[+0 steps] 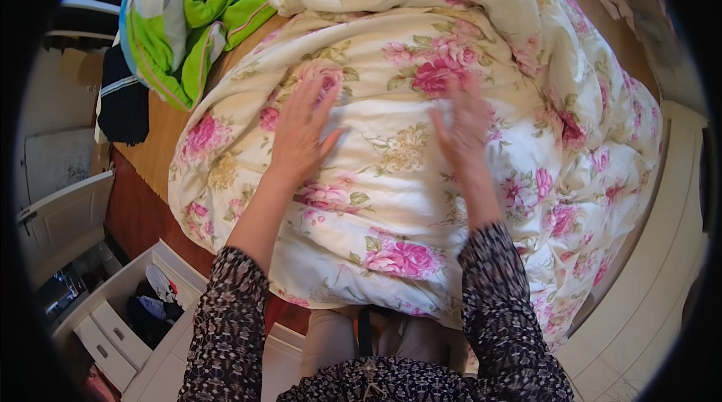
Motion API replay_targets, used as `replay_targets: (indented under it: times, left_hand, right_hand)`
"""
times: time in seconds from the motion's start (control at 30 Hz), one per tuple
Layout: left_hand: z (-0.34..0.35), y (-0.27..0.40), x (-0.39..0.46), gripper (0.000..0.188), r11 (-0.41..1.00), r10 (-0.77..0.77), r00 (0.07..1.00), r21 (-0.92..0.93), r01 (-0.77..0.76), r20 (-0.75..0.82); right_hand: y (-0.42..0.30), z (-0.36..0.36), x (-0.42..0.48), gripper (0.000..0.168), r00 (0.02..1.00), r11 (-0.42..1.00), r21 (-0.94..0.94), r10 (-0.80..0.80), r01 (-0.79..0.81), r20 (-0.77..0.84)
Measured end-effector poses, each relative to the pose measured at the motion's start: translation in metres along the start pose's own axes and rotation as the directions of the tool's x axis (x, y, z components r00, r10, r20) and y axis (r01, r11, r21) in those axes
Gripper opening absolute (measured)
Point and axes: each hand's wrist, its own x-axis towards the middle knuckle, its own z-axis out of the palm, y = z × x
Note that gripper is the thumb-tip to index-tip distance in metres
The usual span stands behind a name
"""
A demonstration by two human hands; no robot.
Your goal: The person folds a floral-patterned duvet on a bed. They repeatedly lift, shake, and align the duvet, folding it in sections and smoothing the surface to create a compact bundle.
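A white floral duvet (395,159) with pink roses spreads over the bed before me, rumpled and puffed, its near edge hanging by my legs. My left hand (302,131) is over its left half, palm down, thumb and fingers apart, nothing in it. Over the right half, my right hand (462,120) is blurred, with its thumb apart from the fingers and nothing held. Both seem to be on or just above the cloth; exact contact is hard to tell. The duvet's far part is bunched in thick folds.
A green, white and blue blanket (192,24) lies heaped at the far left on the tan bed surface (141,159). Dark folded cloth (121,97) hangs beside it. An open white drawer (135,312) holds clothes at lower left. A pale curved panel (648,266) borders the right.
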Motion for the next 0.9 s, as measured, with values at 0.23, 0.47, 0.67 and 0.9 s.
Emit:
replay_targets:
  times: [0.23, 0.47, 0.67, 0.9]
  left_hand:
    - [0.03, -0.027, -0.108, 0.043, 0.976, -0.205, 0.959, 0.111, 0.186, 0.194]
    - [-0.027, -0.007, -0.058, 0.028, 0.819, -0.461, 0.735, -0.08, 0.568, 0.496]
    - [0.01, -0.065, 0.097, 0.038, 0.902, -0.429, 0.902, -0.074, 0.425, -0.044]
    - [0.119, 0.038, 0.1, 0.081, 0.88, -0.459, 0.887, 0.111, 0.461, -0.043]
  right_hand:
    - [-0.024, 0.021, -0.1, 0.064, 0.927, 0.965, 0.098, -0.263, 0.245, 0.267]
    - [-0.015, 0.015, -0.097, 0.05, 0.959, 0.94, 0.267, -0.253, 0.213, 0.126]
    - [0.082, 0.036, -0.02, 0.027, 0.952, 0.979, -0.133, 0.109, -0.152, -0.285]
    - [0.099, 0.043, -0.027, 0.026, 0.95, 0.972, -0.178, 0.094, -0.152, -0.299]
